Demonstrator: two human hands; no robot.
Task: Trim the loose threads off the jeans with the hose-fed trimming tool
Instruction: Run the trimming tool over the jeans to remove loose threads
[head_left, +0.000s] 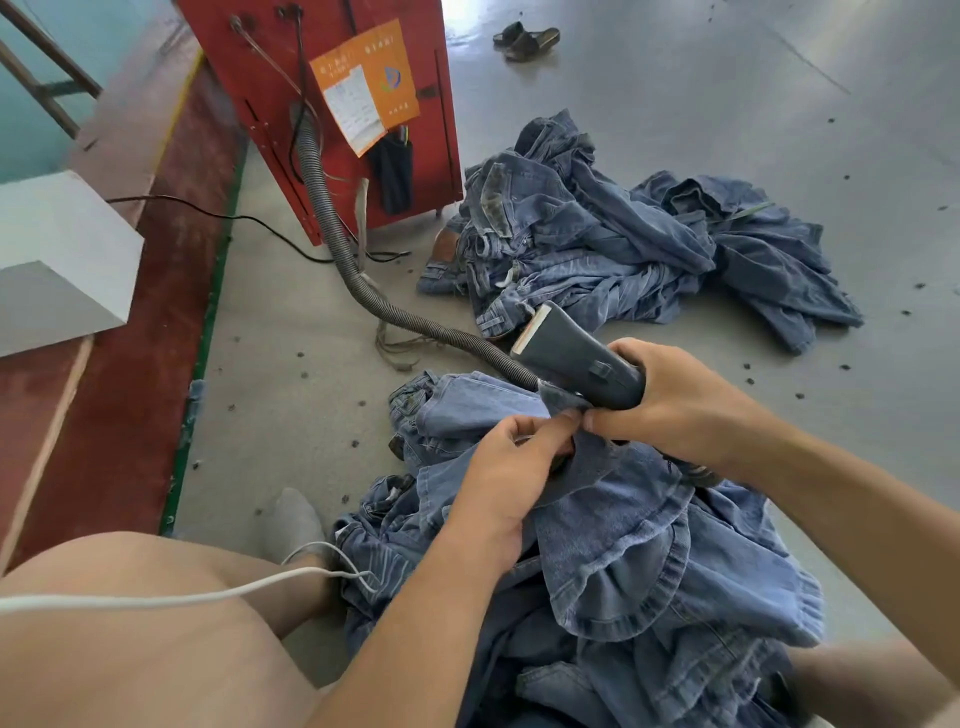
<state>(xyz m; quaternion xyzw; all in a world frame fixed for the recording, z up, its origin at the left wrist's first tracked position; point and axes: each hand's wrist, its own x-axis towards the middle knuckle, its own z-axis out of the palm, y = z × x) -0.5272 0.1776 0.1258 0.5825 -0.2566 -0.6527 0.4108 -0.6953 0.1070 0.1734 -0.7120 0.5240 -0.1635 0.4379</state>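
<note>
A pair of blue jeans (639, 530) lies bunched across my lap and the floor in front of me. My right hand (670, 405) grips the dark grey trimming tool (571, 358) by its handle, its flat head pointing up and left, away from the cloth. A ribbed grey hose (363, 291) runs from the tool back to the red machine (332, 104). My left hand (509, 467) pinches a fold of the jeans just under the tool, and the fingertips of both hands meet on that fold.
A heap of other blue jeans (623, 234) lies on the grey floor behind the tool. Thread clumps dot the floor. A black cable (249, 221) trails left of the machine, and a white cable (208, 597) crosses my knee. Sandals (527, 39) sit far back.
</note>
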